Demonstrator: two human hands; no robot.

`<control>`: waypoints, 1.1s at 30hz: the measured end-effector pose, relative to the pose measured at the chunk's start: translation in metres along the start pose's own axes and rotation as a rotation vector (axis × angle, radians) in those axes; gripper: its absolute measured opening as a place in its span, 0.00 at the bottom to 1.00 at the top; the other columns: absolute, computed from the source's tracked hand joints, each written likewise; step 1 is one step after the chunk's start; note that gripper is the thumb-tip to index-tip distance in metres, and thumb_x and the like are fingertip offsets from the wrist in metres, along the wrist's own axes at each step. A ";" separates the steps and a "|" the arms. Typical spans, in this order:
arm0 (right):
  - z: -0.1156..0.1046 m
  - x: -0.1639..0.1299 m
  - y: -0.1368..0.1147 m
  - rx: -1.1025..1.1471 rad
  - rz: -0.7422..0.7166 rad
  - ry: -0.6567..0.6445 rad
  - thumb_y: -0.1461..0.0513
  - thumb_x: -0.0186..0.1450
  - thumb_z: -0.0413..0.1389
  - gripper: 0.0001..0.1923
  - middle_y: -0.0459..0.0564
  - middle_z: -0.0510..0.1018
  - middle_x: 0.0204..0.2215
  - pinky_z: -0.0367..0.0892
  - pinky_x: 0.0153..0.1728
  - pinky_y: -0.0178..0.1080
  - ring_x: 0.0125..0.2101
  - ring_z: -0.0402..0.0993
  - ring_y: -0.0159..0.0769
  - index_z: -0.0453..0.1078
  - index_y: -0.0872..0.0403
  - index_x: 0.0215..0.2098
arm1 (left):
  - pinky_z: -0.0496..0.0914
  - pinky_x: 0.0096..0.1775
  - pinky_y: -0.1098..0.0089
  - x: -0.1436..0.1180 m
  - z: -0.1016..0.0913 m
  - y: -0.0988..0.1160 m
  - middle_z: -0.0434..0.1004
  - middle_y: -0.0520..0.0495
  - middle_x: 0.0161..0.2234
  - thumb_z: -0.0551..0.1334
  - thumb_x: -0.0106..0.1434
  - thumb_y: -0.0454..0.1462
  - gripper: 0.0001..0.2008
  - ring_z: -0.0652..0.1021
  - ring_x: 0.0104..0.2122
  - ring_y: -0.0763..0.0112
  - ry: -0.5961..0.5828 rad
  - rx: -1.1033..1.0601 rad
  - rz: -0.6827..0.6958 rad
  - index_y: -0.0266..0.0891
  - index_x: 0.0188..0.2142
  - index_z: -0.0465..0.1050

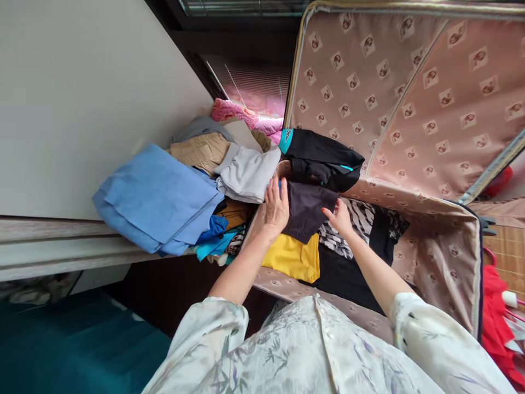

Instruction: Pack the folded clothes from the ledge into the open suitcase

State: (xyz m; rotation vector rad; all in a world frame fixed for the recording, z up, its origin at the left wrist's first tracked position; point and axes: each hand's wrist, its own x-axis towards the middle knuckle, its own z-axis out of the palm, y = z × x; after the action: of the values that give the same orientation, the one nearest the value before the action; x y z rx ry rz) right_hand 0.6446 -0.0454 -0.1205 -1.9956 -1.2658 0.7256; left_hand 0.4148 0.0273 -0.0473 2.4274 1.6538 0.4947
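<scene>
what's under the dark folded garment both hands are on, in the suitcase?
Under the dark grey folded garment: a yellow folded cloth at its near edge, a zebra-print fabric on the right. How far either extends beneath is covered.

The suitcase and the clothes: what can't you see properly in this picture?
- Head view: the suitcase floor is covered by clothes.
- The dark folded garment hides what lies beneath; left hand and right hand rest on it.
- The red items are cut off by the right edge.

A blue cloth (158, 200) tops a clothes pile beside red hangers (498, 314).
</scene>
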 end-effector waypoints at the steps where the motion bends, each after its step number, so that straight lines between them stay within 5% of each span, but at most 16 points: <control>1: 0.010 -0.002 0.007 -0.035 -0.001 0.021 0.48 0.66 0.55 0.35 0.67 0.75 0.54 0.68 0.56 0.59 0.57 0.70 0.55 0.63 0.58 0.66 | 0.51 0.70 0.45 -0.011 0.011 0.002 0.46 0.28 0.74 0.52 0.71 0.29 0.31 0.48 0.74 0.49 -0.050 0.045 0.012 0.29 0.72 0.52; 7: 0.051 -0.048 0.016 -0.280 -0.090 -0.105 0.51 0.71 0.50 0.36 0.68 0.53 0.71 0.61 0.61 0.64 0.70 0.52 0.61 0.52 0.51 0.74 | 0.49 0.68 0.36 -0.075 0.072 -0.007 0.40 0.28 0.75 0.60 0.71 0.43 0.38 0.41 0.74 0.39 -0.375 0.159 0.034 0.32 0.74 0.50; 13: 0.072 0.001 -0.002 -0.590 -0.211 -0.302 0.46 0.72 0.51 0.37 0.58 0.37 0.77 0.51 0.64 0.69 0.73 0.32 0.71 0.50 0.39 0.76 | 0.42 0.66 0.28 -0.033 0.117 -0.029 0.28 0.39 0.77 0.61 0.69 0.53 0.41 0.34 0.73 0.31 -0.499 0.143 -0.030 0.49 0.76 0.48; 18: 0.094 0.037 0.027 -0.653 -0.167 -0.449 0.43 0.73 0.47 0.36 0.57 0.37 0.78 0.44 0.65 0.71 0.72 0.40 0.70 0.49 0.39 0.76 | 0.42 0.67 0.32 -0.028 0.144 -0.042 0.30 0.40 0.77 0.61 0.67 0.56 0.42 0.35 0.73 0.31 -0.566 0.125 -0.075 0.52 0.75 0.50; 23: 0.101 0.038 0.038 -0.680 -0.156 -0.465 0.43 0.73 0.45 0.36 0.57 0.36 0.78 0.42 0.66 0.69 0.72 0.39 0.69 0.47 0.38 0.76 | 0.41 0.68 0.33 -0.034 0.148 -0.043 0.30 0.40 0.77 0.60 0.67 0.57 0.42 0.35 0.73 0.31 -0.551 0.105 -0.092 0.52 0.75 0.51; 28: 0.088 0.044 0.011 -0.707 -0.094 -0.587 0.43 0.72 0.48 0.38 0.60 0.37 0.77 0.47 0.65 0.68 0.72 0.41 0.69 0.48 0.41 0.76 | 0.43 0.67 0.32 -0.026 0.140 -0.041 0.33 0.39 0.77 0.61 0.67 0.56 0.42 0.38 0.73 0.29 -0.579 0.103 -0.087 0.51 0.75 0.52; 33: 0.043 0.032 -0.038 -0.598 -0.189 -0.475 0.54 0.72 0.51 0.26 0.65 0.73 0.60 0.64 0.58 0.51 0.57 0.70 0.54 0.68 0.53 0.65 | 0.47 0.66 0.31 -0.011 0.106 -0.012 0.45 0.32 0.75 0.62 0.69 0.48 0.33 0.46 0.73 0.30 -0.601 0.052 -0.188 0.43 0.71 0.63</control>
State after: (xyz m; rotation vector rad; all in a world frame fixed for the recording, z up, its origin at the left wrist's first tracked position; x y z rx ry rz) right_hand 0.6040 0.0064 -0.1215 -2.1784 -2.1233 0.8235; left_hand 0.4387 0.0273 -0.1513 2.1179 1.5941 -0.2871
